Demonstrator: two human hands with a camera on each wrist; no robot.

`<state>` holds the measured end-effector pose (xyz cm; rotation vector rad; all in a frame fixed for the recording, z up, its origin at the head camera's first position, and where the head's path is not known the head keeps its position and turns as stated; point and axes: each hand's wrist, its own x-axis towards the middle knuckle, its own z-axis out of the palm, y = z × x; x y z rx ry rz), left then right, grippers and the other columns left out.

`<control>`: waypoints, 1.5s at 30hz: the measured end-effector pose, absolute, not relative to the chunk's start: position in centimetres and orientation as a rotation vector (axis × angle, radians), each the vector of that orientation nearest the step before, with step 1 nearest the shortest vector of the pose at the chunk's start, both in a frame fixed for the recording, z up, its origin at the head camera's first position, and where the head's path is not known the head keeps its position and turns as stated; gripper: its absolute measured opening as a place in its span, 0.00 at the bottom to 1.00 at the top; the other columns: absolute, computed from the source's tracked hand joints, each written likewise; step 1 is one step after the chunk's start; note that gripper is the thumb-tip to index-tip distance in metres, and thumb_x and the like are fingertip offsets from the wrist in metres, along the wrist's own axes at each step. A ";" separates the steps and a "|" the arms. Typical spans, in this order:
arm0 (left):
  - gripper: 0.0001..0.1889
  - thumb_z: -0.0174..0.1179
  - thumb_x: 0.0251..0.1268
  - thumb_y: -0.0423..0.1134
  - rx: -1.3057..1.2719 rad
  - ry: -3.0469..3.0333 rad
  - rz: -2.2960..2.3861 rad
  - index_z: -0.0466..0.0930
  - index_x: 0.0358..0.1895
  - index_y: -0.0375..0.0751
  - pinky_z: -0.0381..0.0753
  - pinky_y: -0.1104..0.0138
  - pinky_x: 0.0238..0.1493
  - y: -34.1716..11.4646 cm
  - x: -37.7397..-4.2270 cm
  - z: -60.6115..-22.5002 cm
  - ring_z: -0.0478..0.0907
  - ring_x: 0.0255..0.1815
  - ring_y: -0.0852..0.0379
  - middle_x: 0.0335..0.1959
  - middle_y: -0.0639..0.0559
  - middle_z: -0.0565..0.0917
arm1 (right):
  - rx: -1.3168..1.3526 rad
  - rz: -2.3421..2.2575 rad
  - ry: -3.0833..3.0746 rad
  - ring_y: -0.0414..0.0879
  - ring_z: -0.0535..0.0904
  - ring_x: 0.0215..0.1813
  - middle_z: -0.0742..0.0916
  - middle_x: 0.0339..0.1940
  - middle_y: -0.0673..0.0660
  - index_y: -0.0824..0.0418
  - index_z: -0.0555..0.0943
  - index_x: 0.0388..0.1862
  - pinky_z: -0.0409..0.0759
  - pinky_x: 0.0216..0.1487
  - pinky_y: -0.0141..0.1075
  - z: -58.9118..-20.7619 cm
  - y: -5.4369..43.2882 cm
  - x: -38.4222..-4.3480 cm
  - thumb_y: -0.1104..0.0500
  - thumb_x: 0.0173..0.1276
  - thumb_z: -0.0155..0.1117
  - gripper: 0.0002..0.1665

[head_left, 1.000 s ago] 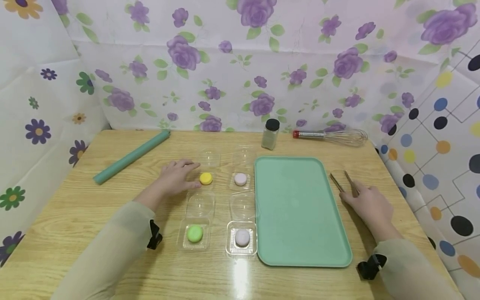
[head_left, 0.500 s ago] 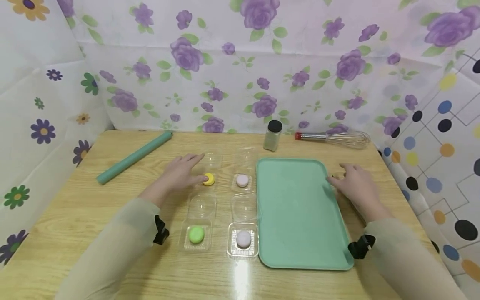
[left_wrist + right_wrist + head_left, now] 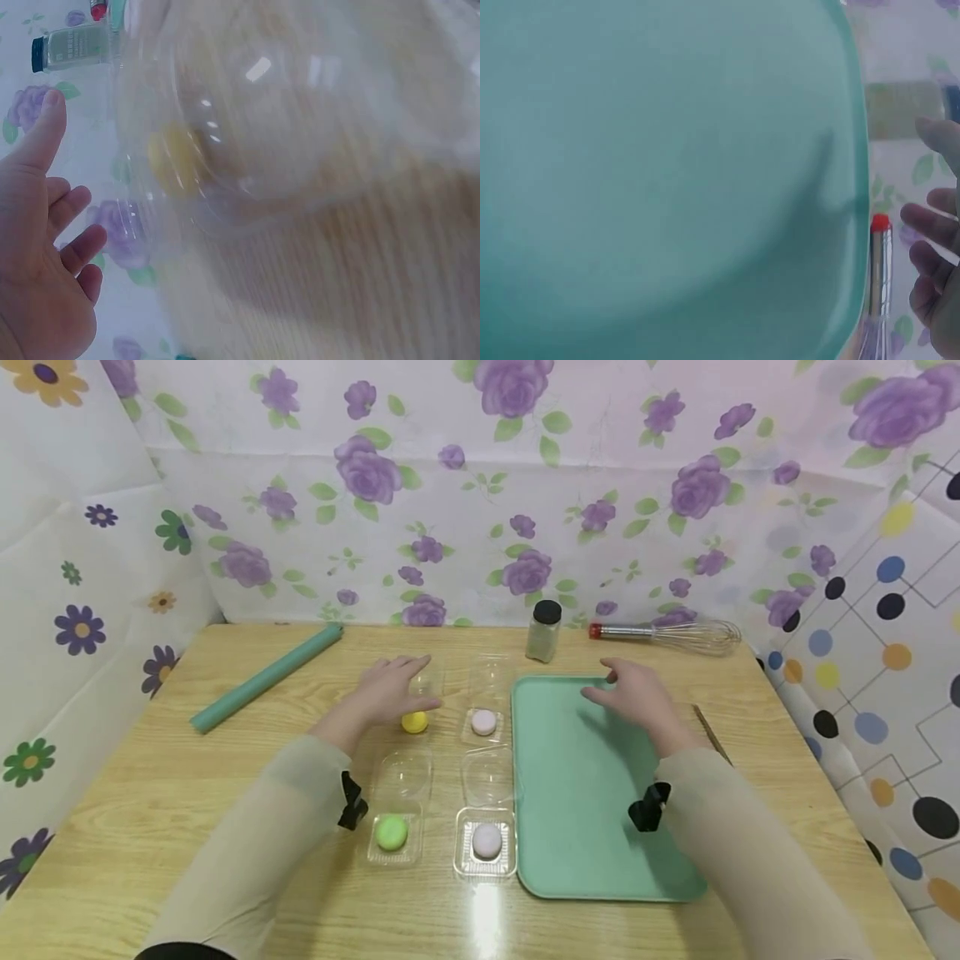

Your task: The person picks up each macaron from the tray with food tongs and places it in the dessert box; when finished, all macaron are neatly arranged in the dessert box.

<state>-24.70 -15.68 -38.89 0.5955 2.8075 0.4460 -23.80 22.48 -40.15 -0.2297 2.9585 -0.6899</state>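
My left hand (image 3: 386, 693) hovers with spread fingers above the yellow macaron (image 3: 415, 723), partly covering its clear plastic box. In the left wrist view the yellow macaron (image 3: 174, 161) looks blurred, and nothing is between the fingers. Over the far part of the green tray (image 3: 592, 810) is my right hand (image 3: 633, 697), its fingers loosely bent and holding nothing. A pale pink macaron (image 3: 483, 722), a green macaron (image 3: 392, 832) and a lavender macaron (image 3: 487, 841) sit in their own clear boxes, lids folded back. Metal tongs (image 3: 711, 735) lie right of the tray, partly hidden by my right arm.
A black-capped jar (image 3: 543, 632) stands behind the tray, with a red-tipped whisk (image 3: 663, 633) lying to its right. At the back left lies a green rolling-pin-like rod (image 3: 266, 678). Patterned cloth walls (image 3: 450, 543) enclose the table's back and sides.
My right hand has left the tongs and moved left over the tray. The left hand has shifted right and slightly away from me, over the yellow macaron's box.
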 end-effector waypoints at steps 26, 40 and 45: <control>0.39 0.57 0.62 0.57 0.528 2.801 0.542 0.57 0.71 0.42 0.50 0.45 0.64 -10.5 -26.8 -39.4 0.58 0.66 0.39 0.64 0.49 0.71 | -0.391 -0.862 2.768 0.59 0.64 0.67 0.74 0.64 0.59 0.61 0.60 0.71 0.62 0.65 0.50 -41.5 13.9 -26.8 0.45 0.62 0.63 0.44; 0.38 0.55 0.63 0.57 0.483 2.760 0.405 0.59 0.70 0.37 0.48 0.46 0.68 -8.1 -27.0 -39.4 0.54 0.69 0.36 0.65 0.42 0.68 | -0.403 -0.725 2.722 0.60 0.61 0.68 0.73 0.65 0.60 0.60 0.60 0.72 0.59 0.66 0.50 -41.5 12.3 -27.6 0.47 0.63 0.63 0.42; 0.36 0.56 0.64 0.55 0.481 2.751 0.416 0.59 0.70 0.38 0.46 0.46 0.68 -8.0 -27.0 -39.3 0.54 0.69 0.37 0.64 0.43 0.71 | -0.404 -0.753 2.734 0.60 0.62 0.67 0.73 0.65 0.60 0.61 0.61 0.71 0.60 0.66 0.49 -41.8 12.1 -27.8 0.48 0.63 0.63 0.41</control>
